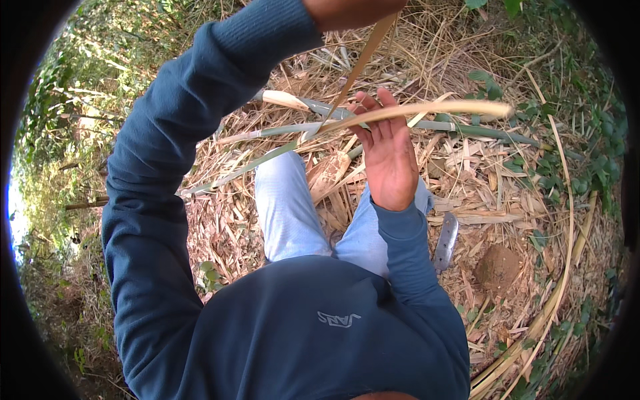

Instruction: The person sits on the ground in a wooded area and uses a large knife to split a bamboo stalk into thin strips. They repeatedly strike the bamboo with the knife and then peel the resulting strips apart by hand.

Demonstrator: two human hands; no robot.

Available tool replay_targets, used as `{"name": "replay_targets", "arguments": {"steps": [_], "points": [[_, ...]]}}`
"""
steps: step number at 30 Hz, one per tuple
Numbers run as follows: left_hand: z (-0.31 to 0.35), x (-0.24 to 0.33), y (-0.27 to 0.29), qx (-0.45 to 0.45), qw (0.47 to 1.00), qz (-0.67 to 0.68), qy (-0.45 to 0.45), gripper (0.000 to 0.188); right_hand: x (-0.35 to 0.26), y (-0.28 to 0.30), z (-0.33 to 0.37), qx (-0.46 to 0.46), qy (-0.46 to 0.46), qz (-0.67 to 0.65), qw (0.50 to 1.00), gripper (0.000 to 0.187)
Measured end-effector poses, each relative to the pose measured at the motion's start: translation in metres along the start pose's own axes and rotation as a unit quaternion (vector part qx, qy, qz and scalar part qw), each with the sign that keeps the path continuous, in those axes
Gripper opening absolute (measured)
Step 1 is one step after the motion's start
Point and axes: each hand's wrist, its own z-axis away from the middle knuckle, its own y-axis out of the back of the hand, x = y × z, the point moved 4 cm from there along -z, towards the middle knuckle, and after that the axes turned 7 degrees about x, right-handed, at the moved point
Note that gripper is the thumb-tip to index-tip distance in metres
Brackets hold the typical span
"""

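Note:
A long, split bamboo strip crosses in front of the fingers of my right hand. That hand is raised with its palm showing and its fingers stretched out, not wrapped round the strip. My left hand is at the top edge, its fingers cut off or hidden. A thin tan bamboo strip runs up to it, seemingly in its grip, and meets the other strip left of my right hand. From there a greenish length of bamboo slants down to the left, over my knee.
Green bamboo poles lie across the ground beyond my knees. A flat metal blade with holes lies right of my leg, near a brown stone or clod. Long bamboo strips curve along the right side. Wood shavings and leafy plants surround me.

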Motion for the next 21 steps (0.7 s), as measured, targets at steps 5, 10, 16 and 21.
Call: {"name": "replay_targets", "arguments": {"steps": [5, 10, 16, 21], "points": [[-0.031, -0.001, -0.021, -0.072, 0.997, 0.03, 0.01, 0.024, -0.017, 0.005, -0.011, -0.096, 0.058, -0.007, 0.994, 0.019], [-0.046, 0.001, -0.057, -0.144, 0.98, 0.124, 0.065, 0.032, -0.049, 0.0, -0.022, -0.069, 0.058, 0.093, 0.992, 0.022], [-0.044, 0.006, -0.117, -0.102, 0.969, 0.219, -0.047, 0.055, -0.088, 0.032, -0.039, 0.042, 0.061, 0.153, 0.985, 0.026], [0.005, -0.024, -0.143, -0.229, 0.934, 0.255, 0.103, 0.073, -0.104, 0.035, -0.048, 0.023, 0.073, 0.115, 0.99, 0.035]]}}
